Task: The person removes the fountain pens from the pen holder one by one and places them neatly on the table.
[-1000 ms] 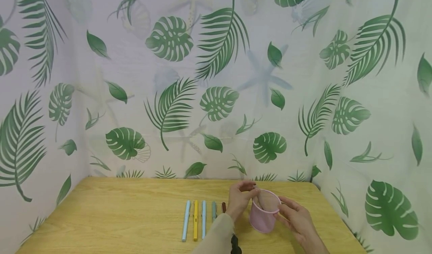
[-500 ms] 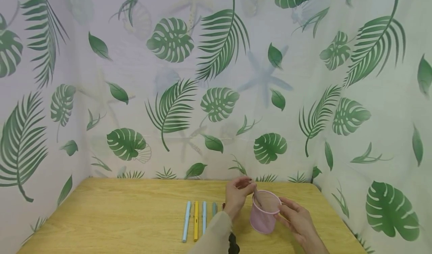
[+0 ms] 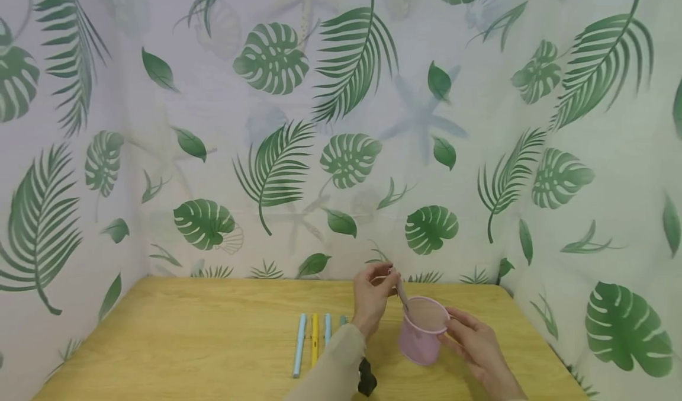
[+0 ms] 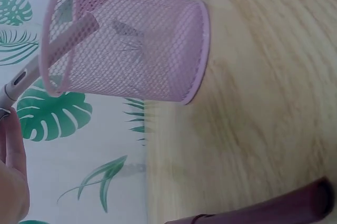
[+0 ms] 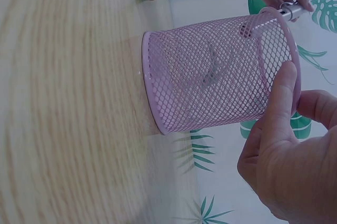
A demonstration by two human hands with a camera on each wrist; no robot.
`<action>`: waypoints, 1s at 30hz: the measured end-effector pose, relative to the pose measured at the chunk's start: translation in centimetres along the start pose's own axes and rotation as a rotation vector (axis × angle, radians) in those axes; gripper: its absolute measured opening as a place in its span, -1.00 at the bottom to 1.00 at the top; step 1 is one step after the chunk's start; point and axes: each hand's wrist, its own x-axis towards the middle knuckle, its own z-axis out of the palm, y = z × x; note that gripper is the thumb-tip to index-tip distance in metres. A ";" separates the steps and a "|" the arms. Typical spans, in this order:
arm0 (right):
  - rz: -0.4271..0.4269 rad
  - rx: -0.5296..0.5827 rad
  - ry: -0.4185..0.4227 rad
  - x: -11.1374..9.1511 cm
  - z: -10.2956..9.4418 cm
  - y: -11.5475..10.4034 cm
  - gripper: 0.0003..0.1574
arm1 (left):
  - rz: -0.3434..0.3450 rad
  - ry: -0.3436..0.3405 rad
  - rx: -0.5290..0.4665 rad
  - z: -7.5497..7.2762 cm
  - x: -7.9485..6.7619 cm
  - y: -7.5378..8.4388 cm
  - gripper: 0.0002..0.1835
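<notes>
A pink mesh pen holder (image 3: 420,346) stands upright on the table, and my right hand (image 3: 476,342) pinches its rim from the right. In the right wrist view the index finger lies along the outside of the mesh. My left hand (image 3: 371,294) is above the holder's left side, pinching a pale grey pen (image 3: 401,294) by its upper end. The pen slants down through the mouth; in the left wrist view the lower end of the pen (image 4: 31,72) is just inside the mesh wall, well above the bottom of the holder (image 4: 158,45).
Left of the holder lie a light blue pen (image 3: 299,345), a yellow pen (image 3: 315,336), another light blue pen (image 3: 327,325) and a grey-green pen (image 3: 343,320), partly behind my left sleeve (image 3: 333,365). A dark maroon pen (image 4: 263,211) shows in the left wrist view. A leaf-print curtain (image 3: 288,223) hangs behind.
My left hand has risen and drawn slightly left, pulling the pen higher so that less of it is inside the holder. My right hand keeps its hold on the rim.
</notes>
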 end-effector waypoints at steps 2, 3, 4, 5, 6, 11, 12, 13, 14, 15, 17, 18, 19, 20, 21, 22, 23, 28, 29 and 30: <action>-0.003 -0.003 0.000 0.1 0.0 -0.1 -0.25 | 0.027 0.008 -0.006 -0.1 0.1 0.5 -0.80; -0.003 -0.007 -0.001 0.1 0.0 -0.1 -0.24 | 0.038 0.013 -0.009 -0.1 0.2 0.7 -0.80; -0.003 -0.012 -0.003 0.1 -0.1 -0.1 -0.23 | 0.047 0.021 -0.013 -0.2 0.2 0.9 -0.81; -0.003 -0.016 -0.003 0.1 -0.1 -0.1 -0.22 | 0.052 0.028 -0.019 -0.3 0.3 1.1 -0.80; -0.001 -0.020 -0.002 0.1 -0.1 -0.1 -0.21 | 0.056 0.039 -0.025 -0.4 0.3 1.2 -0.79; 0.016 -0.030 0.004 0.1 0.0 -0.1 -0.21 | 0.056 0.109 -0.059 -0.9 0.3 1.9 -0.76; 0.017 -0.029 0.004 0.2 0.0 -0.1 -0.21 | 0.061 0.121 -0.059 -1.0 0.3 2.0 -0.77; 0.021 -0.029 0.005 0.2 0.0 -0.1 -0.21 | 0.067 0.131 -0.061 -1.2 0.3 2.1 -0.78; 0.021 -0.032 0.002 0.3 0.0 -0.1 -0.22 | 0.072 0.140 -0.061 -1.3 0.4 2.2 -0.79; 0.022 -0.034 0.002 0.3 0.1 -0.1 -0.22 | 0.080 0.145 -0.060 -1.4 0.4 2.4 -0.80; 0.024 -0.039 0.002 0.3 0.0 -0.1 -0.23 | 0.089 0.149 -0.055 -1.6 0.4 2.7 -0.80; 0.025 -0.034 0.000 0.3 0.0 -0.1 -0.24 | 0.090 0.149 -0.052 -1.8 0.3 2.9 -0.81; 0.026 -0.033 -0.001 0.2 0.0 -0.1 -0.24 | 0.089 0.147 -0.053 -2.0 0.3 3.0 -0.81; 0.025 -0.030 -0.005 0.2 0.0 -0.1 -0.24 | 0.088 0.144 -0.049 -2.2 0.2 3.1 -0.80; 0.026 -0.025 -0.007 0.2 0.0 -0.2 -0.23 | 0.086 0.140 -0.044 -2.5 0.2 3.1 -0.80; 0.026 -0.019 -0.010 0.2 0.1 -0.2 -0.23 | 0.082 0.135 -0.039 -2.8 0.1 3.2 -0.79; 0.031 -0.015 -0.010 0.2 0.1 -0.2 -0.23 | 0.082 0.131 -0.032 -3.2 0.1 3.2 -0.79; 0.044 -0.017 -0.003 0.3 0.2 -0.2 -0.22 | 0.053 0.123 -0.038 -4.9 -0.1 3.6 -0.80; 0.044 -0.020 0.000 0.3 0.2 -0.2 -0.21 | 0.047 0.124 -0.040 -5.2 -0.1 3.7 -0.81; 0.038 -0.023 -0.006 0.3 0.2 -0.1 -0.21 | 0.038 0.125 -0.040 -5.5 -0.1 3.9 -0.84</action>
